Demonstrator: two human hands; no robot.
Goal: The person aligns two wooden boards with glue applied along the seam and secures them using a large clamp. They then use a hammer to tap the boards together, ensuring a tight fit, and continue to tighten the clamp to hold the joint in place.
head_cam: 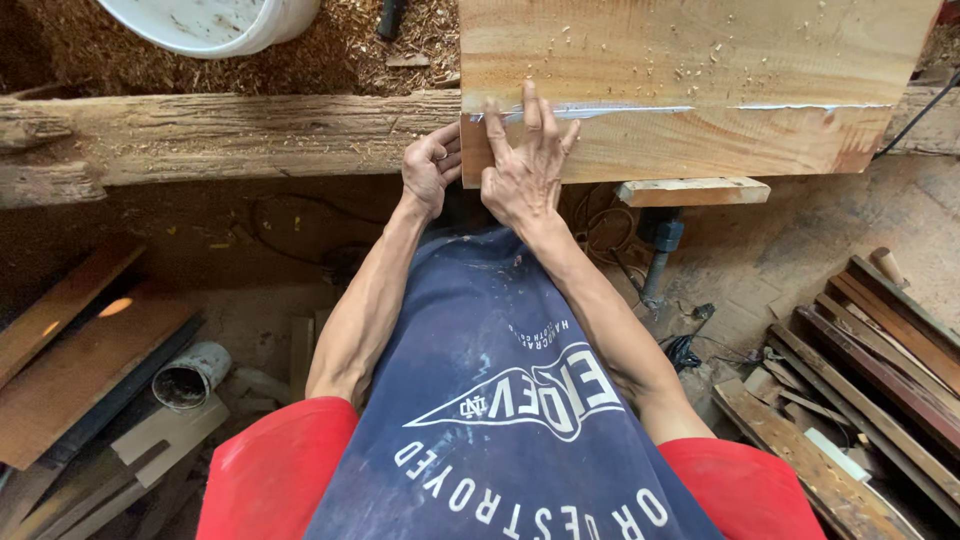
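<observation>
A wide, pale wooden board (700, 70) lies across a rough old beam (230, 135) and bears a white line of glue (640, 110) running left to right. My right hand (525, 170) rests on the board's near left corner, its fingers spread and the fingertips at the glue line. My left hand (432, 165) sits beside it with curled fingers against the board's left edge. Neither hand shows anything held.
A white bucket (215, 20) stands on sawdust at the back left. Planks are stacked on the floor at left (70, 360) and right (870, 380). A small can (190, 375) lies on the left planks. A clamp post (660, 250) hangs under the board.
</observation>
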